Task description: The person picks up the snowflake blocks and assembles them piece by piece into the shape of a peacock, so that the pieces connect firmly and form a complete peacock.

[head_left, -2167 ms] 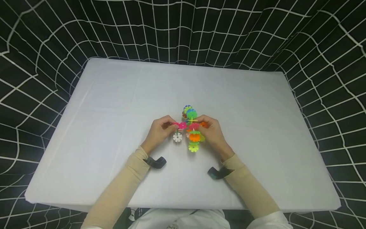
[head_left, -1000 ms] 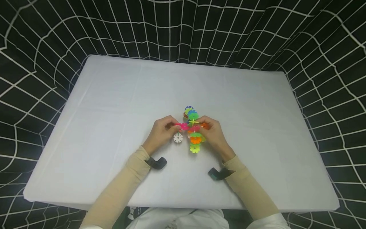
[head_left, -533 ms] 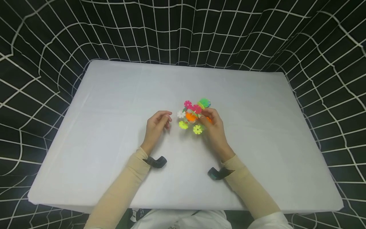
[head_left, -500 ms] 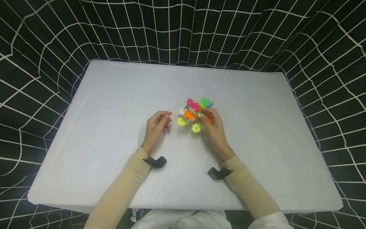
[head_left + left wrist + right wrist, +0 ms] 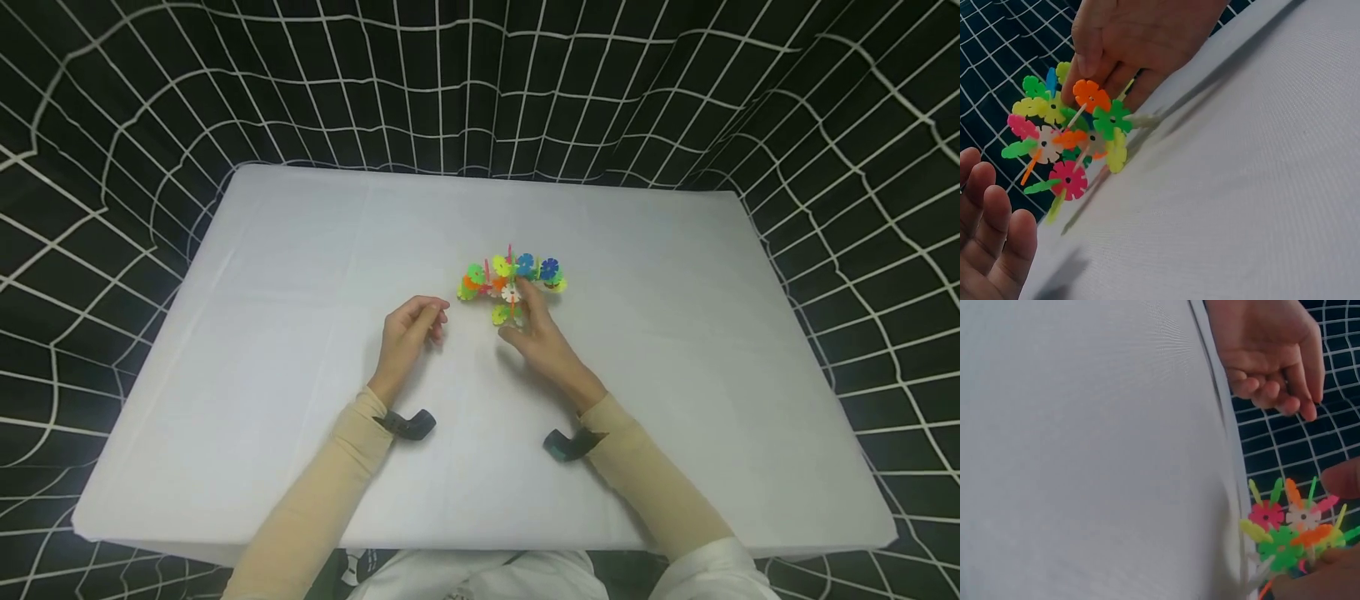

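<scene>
A model built of slotted, flower-shaped plastic discs (image 5: 501,265), in bright mixed colours, sits near the middle of the white table. My right hand (image 5: 546,343) has its fingers at the model's near right side, touching it, while the thumb stands apart. In the left wrist view, the right hand's fingers (image 5: 1107,78) reach behind the discs and are partly hidden. The left hand (image 5: 405,340) holds nothing, its fingers loosely bent, a short way left of the model. The right wrist view shows the left hand (image 5: 1269,359) above the cluster of discs (image 5: 1282,547).
The table (image 5: 300,250) has a smooth white cover. Around its far and side edges hangs a dark curtain (image 5: 420,92) with a white grid. Both wrists carry a black camera mount, the left one (image 5: 411,425) and the right one (image 5: 570,446).
The left hand has let go of the model and drawn back left. The model has moved farther from the body and turned over, now lying crosswise. The right thumb has come away from it.
</scene>
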The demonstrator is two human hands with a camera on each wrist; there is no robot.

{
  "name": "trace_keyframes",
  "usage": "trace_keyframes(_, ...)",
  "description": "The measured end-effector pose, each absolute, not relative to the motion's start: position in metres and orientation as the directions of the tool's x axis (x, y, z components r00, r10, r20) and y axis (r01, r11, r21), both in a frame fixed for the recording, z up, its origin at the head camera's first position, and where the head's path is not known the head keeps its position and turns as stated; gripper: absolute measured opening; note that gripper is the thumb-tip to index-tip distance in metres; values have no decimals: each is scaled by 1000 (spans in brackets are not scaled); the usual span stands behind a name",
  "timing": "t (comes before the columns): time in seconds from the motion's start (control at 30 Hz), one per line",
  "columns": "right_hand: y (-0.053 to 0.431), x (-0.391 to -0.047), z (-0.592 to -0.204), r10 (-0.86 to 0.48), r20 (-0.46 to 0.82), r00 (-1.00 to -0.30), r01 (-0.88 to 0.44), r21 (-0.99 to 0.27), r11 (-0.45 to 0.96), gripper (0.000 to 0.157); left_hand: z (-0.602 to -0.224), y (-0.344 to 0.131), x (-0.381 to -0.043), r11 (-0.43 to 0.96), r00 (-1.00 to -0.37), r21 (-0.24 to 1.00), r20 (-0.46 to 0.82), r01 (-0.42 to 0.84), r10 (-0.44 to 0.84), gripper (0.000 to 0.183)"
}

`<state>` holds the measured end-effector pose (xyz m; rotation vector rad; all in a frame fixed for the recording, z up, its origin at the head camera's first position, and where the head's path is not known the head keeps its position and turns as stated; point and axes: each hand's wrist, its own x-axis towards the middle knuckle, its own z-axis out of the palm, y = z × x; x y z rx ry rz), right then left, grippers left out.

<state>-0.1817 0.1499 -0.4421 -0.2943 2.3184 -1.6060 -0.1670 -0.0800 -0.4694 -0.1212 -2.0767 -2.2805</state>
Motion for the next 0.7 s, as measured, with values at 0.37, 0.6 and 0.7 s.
trace_keyframes(0.37,153,-182,-438,-365,-36,-930,-116,-915,386,65,-467,-79,-166,-106,-997,992,73,70,20,29)
trace_keyframes(0.6,166,-175,-420,-304,4,-953,-157,-862,482,44,-464,-82,-167,-93,-998,993,67,67,-6,28)
trace_keyframes(0.7,181,-177,-401,-270,-18,-963,-131,-843,522,36,-462,-87,-170,-76,-997,995,66,67,-28,28)
